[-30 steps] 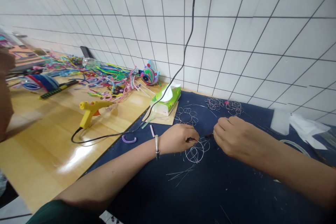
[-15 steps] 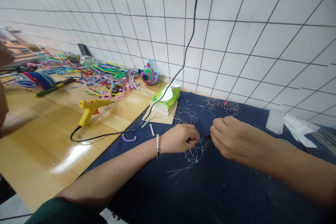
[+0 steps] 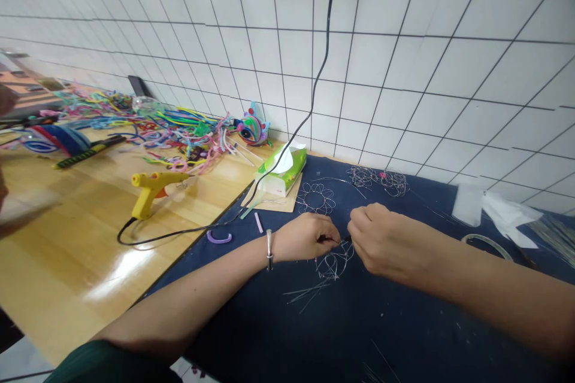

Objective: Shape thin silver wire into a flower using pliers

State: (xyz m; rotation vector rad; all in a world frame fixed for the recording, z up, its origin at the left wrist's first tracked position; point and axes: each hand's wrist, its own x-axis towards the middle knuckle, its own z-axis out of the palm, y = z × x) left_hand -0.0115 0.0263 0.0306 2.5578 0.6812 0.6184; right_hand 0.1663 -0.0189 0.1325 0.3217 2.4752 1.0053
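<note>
My left hand (image 3: 308,238), with a silver bracelet at the wrist, is closed in a pinch on the edge of a looped wire flower (image 3: 333,264). The flower's silvery loops show just below the fingertips. My right hand (image 3: 380,238) is closed around a small tool with a dark tip (image 3: 345,241); most of it is hidden by the fingers, so its kind cannot be made out. That tip reaches up to the left fingertips. Beyond my left hand lies another wire flower (image 3: 315,197). Cut lengths of thin wire (image 3: 308,293) rest in front of me.
The dark blue cloth (image 3: 278,335) bears more wire pieces (image 3: 380,179), a tissue pack (image 3: 281,173), a tape roll (image 3: 487,242) and a wire bundle (image 3: 554,236). Left are a yellow glue gun (image 3: 150,188), its cord, colourful pipe cleaners (image 3: 188,125), and another person's blurred arm (image 3: 3,188).
My right hand has moved left with the dark-tipped tool, closing the gap to my left fingertips. My left hand stays in nearly the same place. The view has shifted slightly.
</note>
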